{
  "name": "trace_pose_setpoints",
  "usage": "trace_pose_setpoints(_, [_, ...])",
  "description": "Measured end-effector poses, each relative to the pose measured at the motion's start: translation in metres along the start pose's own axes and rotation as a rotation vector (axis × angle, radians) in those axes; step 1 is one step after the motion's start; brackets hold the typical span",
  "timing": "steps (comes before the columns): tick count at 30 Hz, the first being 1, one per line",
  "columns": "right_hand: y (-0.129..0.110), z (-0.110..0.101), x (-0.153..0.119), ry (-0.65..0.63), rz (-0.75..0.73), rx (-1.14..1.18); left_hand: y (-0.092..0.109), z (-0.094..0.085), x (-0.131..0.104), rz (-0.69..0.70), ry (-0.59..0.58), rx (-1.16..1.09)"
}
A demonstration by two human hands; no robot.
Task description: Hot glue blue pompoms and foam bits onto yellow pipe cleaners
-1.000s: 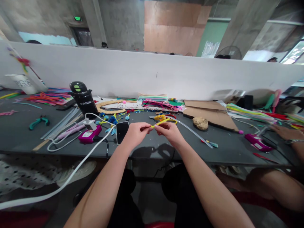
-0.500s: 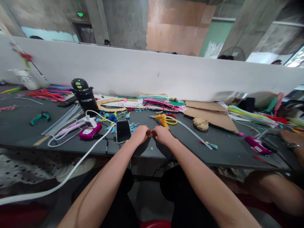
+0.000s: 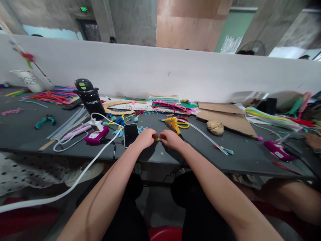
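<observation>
My left hand [image 3: 145, 138] and my right hand [image 3: 170, 139] meet fist to fist over the front part of the dark table [image 3: 20, 134]. Both are closed on a small yellow pipe cleaner [image 3: 158, 139]; only a short bit shows between the fingers. A black phone [image 3: 131, 134] lies flat just left of my left hand. Yellow scissors [image 3: 178, 124] lie just behind my right hand.
A black bottle [image 3: 89, 98], a pink glue gun [image 3: 96, 136] with a white cable [image 3: 82, 174] and teal pliers [image 3: 44, 121] lie to the left. Cardboard [image 3: 225, 115], coloured pipe cleaners [image 3: 170, 107], and another pink glue gun [image 3: 278, 151] lie to the right. Another person's hand [image 3: 313, 140] rests at far right.
My hands dropped from above the table down onto it and closed together. The long yellow piece that stuck out is now almost fully hidden in my fists.
</observation>
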State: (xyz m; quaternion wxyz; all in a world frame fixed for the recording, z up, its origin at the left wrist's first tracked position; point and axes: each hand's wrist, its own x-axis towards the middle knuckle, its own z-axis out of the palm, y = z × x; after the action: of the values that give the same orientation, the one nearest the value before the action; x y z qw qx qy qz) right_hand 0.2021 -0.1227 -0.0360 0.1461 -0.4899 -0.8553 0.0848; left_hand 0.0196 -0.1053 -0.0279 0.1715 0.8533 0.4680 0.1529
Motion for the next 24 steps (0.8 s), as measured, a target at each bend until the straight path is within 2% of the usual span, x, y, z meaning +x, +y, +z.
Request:
trace_pose_setpoints(15, [-0.0062,0.0001,0.0012,-0.015,-0.023,-0.003,-0.0010,-0.0083,0.0006,-0.039,-0.055,-0.037])
trace_pose_setpoints(24, [-0.0079,0.0025,0.0031,-0.030,-0.034,-0.037,-0.0001,-0.0053,-0.0004,-0.069,-0.045,-0.019])
